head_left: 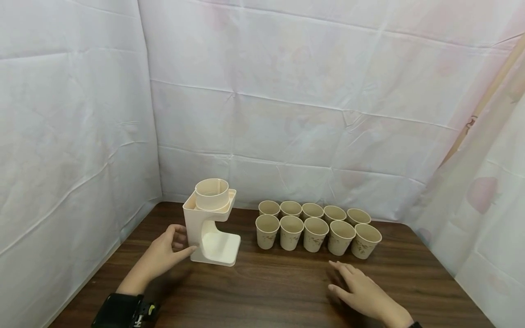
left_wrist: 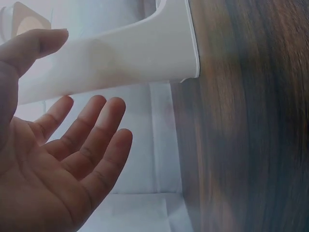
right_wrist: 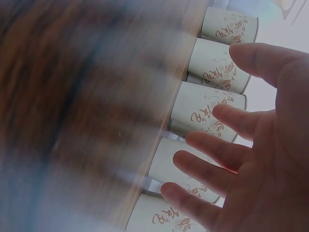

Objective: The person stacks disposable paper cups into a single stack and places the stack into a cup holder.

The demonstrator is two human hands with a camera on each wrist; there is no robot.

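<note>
A cream-white C-shaped stand (head_left: 193, 228) with a flat base and a round, open-topped ring (head_left: 212, 193) on top stands upright at the left of the table. My left hand (head_left: 166, 253) is at the stand's left side, thumb toward its near edge and the other fingers behind. In the left wrist view, this hand's fingers (left_wrist: 108, 116) are spread and loosely bent beside the white wall. My right hand (head_left: 361, 289) hovers low over the table, palm toward the front row of paper cups (head_left: 316, 234), with its fingers extended. Nothing is in it.
The patterned beige paper cups stand mouth up in two rows, the back row (head_left: 312, 209) partly hidden by the front one. Dark wood tabletop (head_left: 262, 291) lies in front of them. White cloth (head_left: 254, 114) hangs close behind the table and along its left and right sides.
</note>
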